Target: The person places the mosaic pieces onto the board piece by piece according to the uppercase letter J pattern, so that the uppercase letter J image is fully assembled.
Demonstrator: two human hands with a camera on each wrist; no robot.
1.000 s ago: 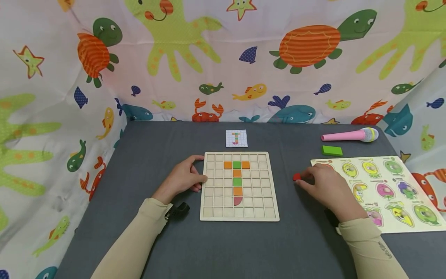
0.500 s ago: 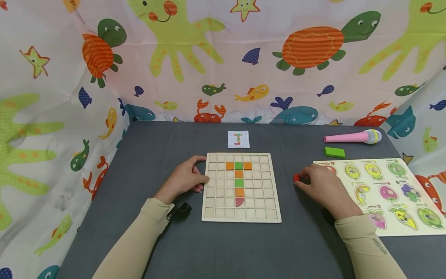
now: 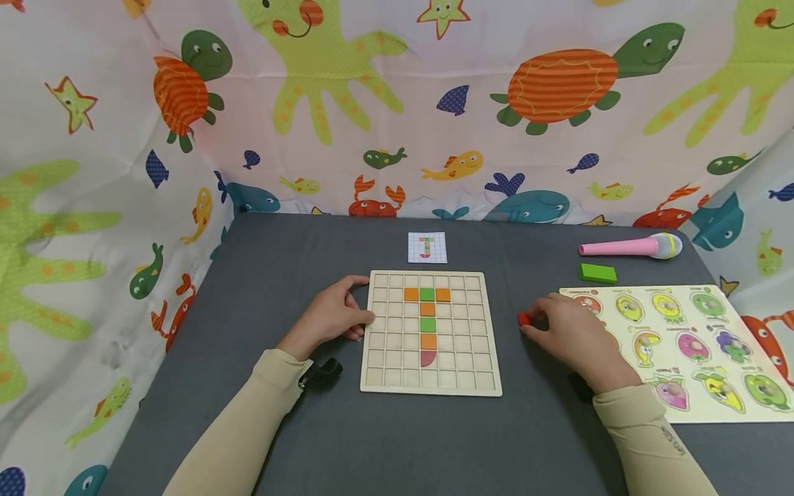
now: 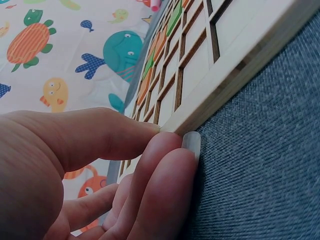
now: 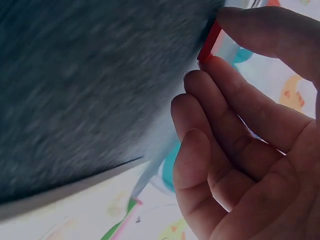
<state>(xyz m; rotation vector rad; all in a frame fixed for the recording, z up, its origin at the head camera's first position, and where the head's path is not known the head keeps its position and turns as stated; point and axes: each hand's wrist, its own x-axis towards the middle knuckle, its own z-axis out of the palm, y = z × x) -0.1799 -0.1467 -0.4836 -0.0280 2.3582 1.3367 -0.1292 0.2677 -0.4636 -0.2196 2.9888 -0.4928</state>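
Observation:
My left hand (image 3: 329,311) holds the left edge of a square wooden grid board (image 3: 462,341), thumb at the rim and fingers against the side. In the left wrist view, the board's pale rim (image 4: 220,82) meets the fingertips. Orange and green square tiles and a pink rounded piece (image 3: 428,358) lie in the board's cells in a J shape. To the right of the board, my right hand (image 3: 571,337) pinches a small red piece (image 3: 524,318) between thumb and index finger. The right wrist view shows this red piece (image 5: 211,42) edge-on, so its full outline is hidden.
Behind the board lies a small pattern card (image 3: 426,248) with a J drawn on a grid. A fruit puzzle board (image 3: 701,317) sits under and beyond my right hand. Past it are a green block (image 3: 598,273) and a pink toy microphone (image 3: 629,246). A patterned curtain (image 3: 372,103) stands behind the table.
My right hand, with the red piece in its fingertips, has shifted slightly left toward the grid board. The left hand keeps its place at the board's edge. The head view has drifted a little.

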